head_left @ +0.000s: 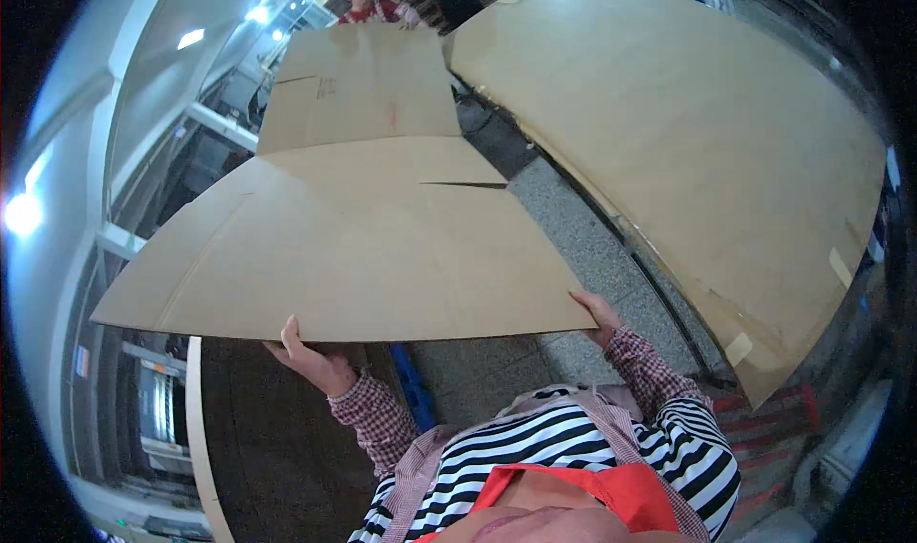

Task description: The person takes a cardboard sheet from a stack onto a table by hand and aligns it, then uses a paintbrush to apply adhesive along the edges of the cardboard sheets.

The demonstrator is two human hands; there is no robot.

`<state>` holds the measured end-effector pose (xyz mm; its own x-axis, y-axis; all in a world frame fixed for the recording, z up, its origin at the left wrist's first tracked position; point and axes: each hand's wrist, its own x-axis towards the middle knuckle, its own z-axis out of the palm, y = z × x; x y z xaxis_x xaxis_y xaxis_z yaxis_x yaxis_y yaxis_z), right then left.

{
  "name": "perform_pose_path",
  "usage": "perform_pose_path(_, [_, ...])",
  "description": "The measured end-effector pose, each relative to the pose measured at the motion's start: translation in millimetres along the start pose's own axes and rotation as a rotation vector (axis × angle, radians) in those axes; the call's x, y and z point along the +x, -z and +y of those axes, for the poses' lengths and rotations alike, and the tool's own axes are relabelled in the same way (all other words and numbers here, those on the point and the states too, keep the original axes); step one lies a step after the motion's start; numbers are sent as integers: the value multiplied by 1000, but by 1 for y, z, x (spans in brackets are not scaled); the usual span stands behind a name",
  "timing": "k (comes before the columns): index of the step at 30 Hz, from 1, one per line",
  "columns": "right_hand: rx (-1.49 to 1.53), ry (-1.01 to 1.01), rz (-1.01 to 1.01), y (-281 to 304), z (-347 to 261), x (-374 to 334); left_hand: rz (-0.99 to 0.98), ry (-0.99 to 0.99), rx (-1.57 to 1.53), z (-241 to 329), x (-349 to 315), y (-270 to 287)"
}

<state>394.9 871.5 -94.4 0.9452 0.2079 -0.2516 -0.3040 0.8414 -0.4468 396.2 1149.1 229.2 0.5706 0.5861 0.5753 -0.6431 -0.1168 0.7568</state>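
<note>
Near edge of the cardboard sheet (373, 247) is gripped by both hands: left hand (315, 364) a little left of mid-edge, thumb laid on top; right hand (599, 316) at the right corner. Undersides of both grips are hidden; the edge is presumably pinched from below. Hands are spaced apart, likely so twist is resisted; left corner is left overhanging, no hand on it.

Sheet is held out in front of the torso, running away to a fold (363, 144), past which the narrower far panel is angled differently. A slit (465, 185) is cut in from the right edge, near side of the fold. A co-worker's hand (409, 16) is seen at the far edge; that end is probably supported there, since sag would be expected otherwise. Grip there can't be told, too small.

To the right, a larger cardboard piece (688, 151) is set apart across a strip of grey floor (583, 247). Tape (738, 349) is stuck near its closest corner, probably so an edge is kept down.
</note>
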Motion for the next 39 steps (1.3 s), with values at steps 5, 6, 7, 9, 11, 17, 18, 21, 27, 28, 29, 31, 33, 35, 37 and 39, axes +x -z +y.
perform_pose_path(5, [275,-53,-50,16,63,20,-153,-519,539,6,-13,-5])
perform_pose_path(6, [328,-73,-49,14,79,23,-198,-552,504,8,-16,-8])
perform_pose_path(7, [404,-149,20,12,93,22,-229,-577,429,12,-19,-12])
perform_pose_path(9, [388,-93,-92,8,110,19,-260,-602,347,27,-32,-32])
perform_pose_path(11, [377,-97,-130,4,117,13,-384,-429,150,47,-43,-55])
perform_pose_path(17, [38,-246,-121,-2,93,-11,-456,-649,371,108,-107,-155])
perform_pose_path(18, [86,-212,-173,-2,91,-12,-522,-659,343,109,-119,-169])
perform_pose_path(21, [124,-221,-181,-5,99,-11,-702,-598,257,93,-160,-210])
perform_pose_path(27, [407,-119,-275,15,124,1,-1458,-588,34,-15,-251,-244])
perform_pose_path(28, [492,-117,-200,22,125,5,-1539,-568,72,-44,-268,-235])
perform_pose_path(29, [555,-117,-207,34,127,4,-1599,-527,119,-75,-287,-223])
perform_pose_path(31, [572,-155,-22,59,132,-1,-1688,-432,322,-136,-325,-186])
perform_pose_path(33, [706,-216,309,94,137,-21,-1748,-524,623,-189,-356,-133])
perform_pose_path(35, [492,-354,164,126,150,-64,-1761,-565,765,-223,-377,-76])
perform_pose_path(37, [-114,-566,-98,152,152,-110,-1743,-534,767,-246,-393,-46])
perform_pose_path(39, [-26,-619,71,169,138,-153,-1665,-493,762,-264,-397,-30])
